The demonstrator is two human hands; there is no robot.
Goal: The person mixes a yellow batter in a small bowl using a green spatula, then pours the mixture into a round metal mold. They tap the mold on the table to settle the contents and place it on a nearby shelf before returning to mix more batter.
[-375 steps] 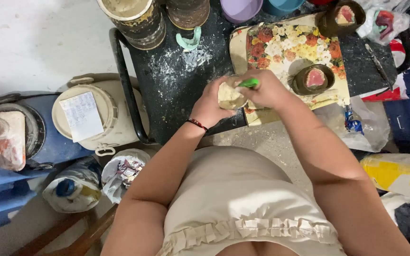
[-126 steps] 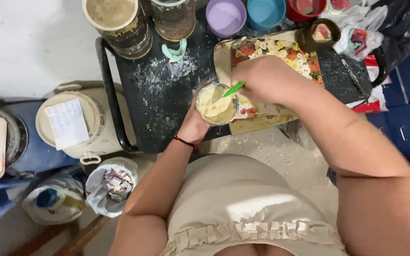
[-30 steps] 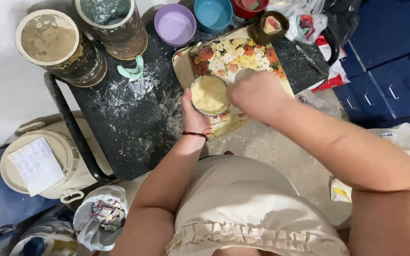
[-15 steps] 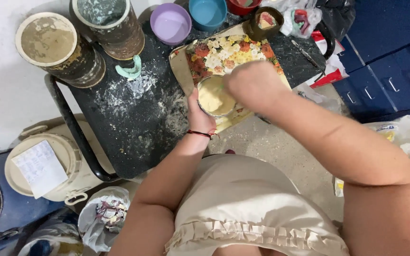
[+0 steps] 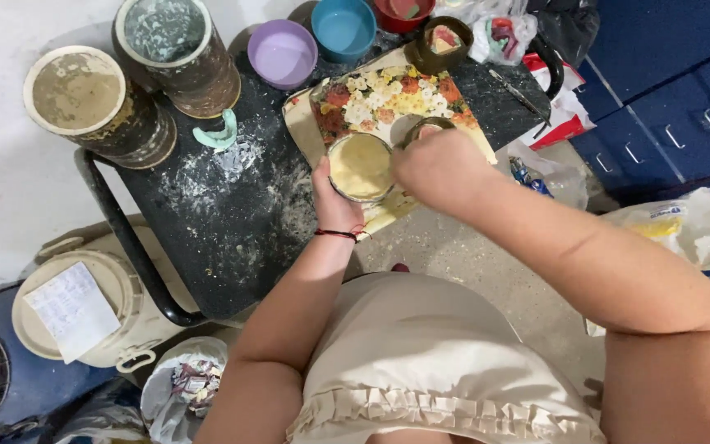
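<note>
The desk (image 5: 207,222) is black with white powder. The tray (image 5: 388,103) has red, yellow and white flowers. One bowl (image 5: 283,53) is purple, another bowl (image 5: 343,26) blue.

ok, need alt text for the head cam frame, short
Seen from above, a person's left hand holds a small round cup of pale yellow paste over a flowered tray on a black, powder-dusted table, while the right hand reaches in beside it. Purple and blue bowls stand behind.
</note>
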